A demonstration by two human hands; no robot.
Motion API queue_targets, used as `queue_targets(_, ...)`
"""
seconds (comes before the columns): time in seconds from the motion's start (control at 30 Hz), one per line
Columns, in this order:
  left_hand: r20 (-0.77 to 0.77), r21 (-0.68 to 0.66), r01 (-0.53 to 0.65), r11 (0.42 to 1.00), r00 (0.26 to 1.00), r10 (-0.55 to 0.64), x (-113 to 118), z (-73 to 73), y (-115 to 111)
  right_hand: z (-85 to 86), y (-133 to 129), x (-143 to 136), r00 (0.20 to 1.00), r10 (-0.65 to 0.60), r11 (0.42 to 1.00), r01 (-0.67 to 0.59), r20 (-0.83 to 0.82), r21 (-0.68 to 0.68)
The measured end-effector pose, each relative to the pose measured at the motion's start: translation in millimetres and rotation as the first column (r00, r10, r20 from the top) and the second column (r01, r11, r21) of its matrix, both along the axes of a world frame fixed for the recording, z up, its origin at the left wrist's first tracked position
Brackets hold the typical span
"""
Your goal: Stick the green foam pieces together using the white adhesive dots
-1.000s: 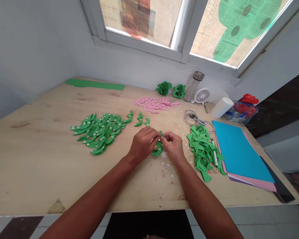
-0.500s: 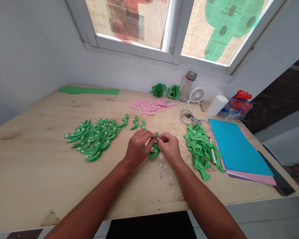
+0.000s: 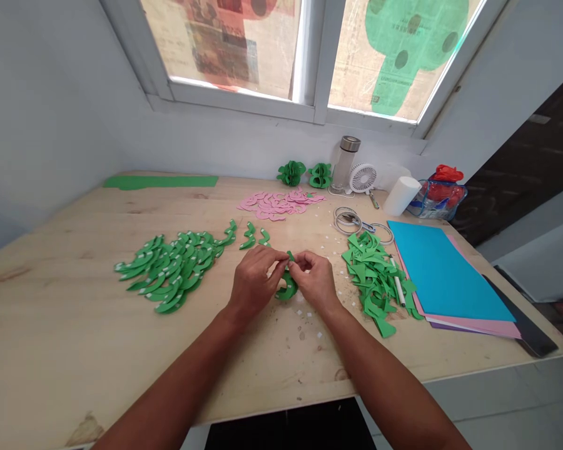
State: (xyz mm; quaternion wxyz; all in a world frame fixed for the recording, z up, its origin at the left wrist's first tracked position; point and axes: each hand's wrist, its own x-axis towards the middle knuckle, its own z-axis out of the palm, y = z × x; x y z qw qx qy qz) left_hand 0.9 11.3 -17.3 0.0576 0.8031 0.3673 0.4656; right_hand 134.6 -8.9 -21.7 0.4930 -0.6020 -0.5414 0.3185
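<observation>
My left hand [image 3: 256, 278] and my right hand [image 3: 316, 278] meet near the middle of the table, both with fingers pinched on a small green paper piece [image 3: 290, 256]. Just below the fingertips lies a curved green paper piece [image 3: 287, 289] with white squares on it, partly covered by the hands. To the left is a spread of curved green pieces [image 3: 176, 265] with small white squares. A few more green pieces [image 3: 248, 235] lie above my left hand. Right of my right hand is a heap of green scraps [image 3: 375, 275] with a white pen [image 3: 399, 289] on it.
Pink paper cutouts [image 3: 281, 203], two green paper ornaments [image 3: 291, 173], a bottle [image 3: 344, 164] and a white fan [image 3: 363, 179] stand or lie at the back. Tape rings [image 3: 347, 221] are near the scraps. Blue sheets [image 3: 450, 272] lie at the right, a green strip [image 3: 162, 182] back left.
The camera view has shifted slightly, moving the table's contents in the picture. Both hands keep nearly the same pinching pose on the small green piece.
</observation>
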Motion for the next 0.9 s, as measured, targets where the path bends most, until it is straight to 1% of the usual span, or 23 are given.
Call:
queue_targets(0.2,0.01,-0.038,0.02,0.999,1.0,-0.02,-2.9,-0.8,3.5,1.6,-3.1,-0.9,0.997,0.01,0.999,-0.013,0.071,0.044)
queue_targets(0.43,0.036,-0.065,0.024,0.998,0.999,-0.022,-3.9,1.1,2.9,4.8,-4.9,-1.8,0.99,0.004,0.998,-0.013,0.138,0.06)
queue_targets(0.77,0.106,-0.188,0.03,0.982,0.994,-0.01,-3.5,3.8,-0.2,3.8,-5.4,-1.8,0.995,0.011,0.998,-0.018,0.104,0.067)
queue_targets(0.9,0.161,-0.261,0.016,0.965,0.987,0.027,-2.8,3.8,-0.4,3.8,-5.1,-2.2,0.998,0.013,0.998,-0.017,0.066,0.058)
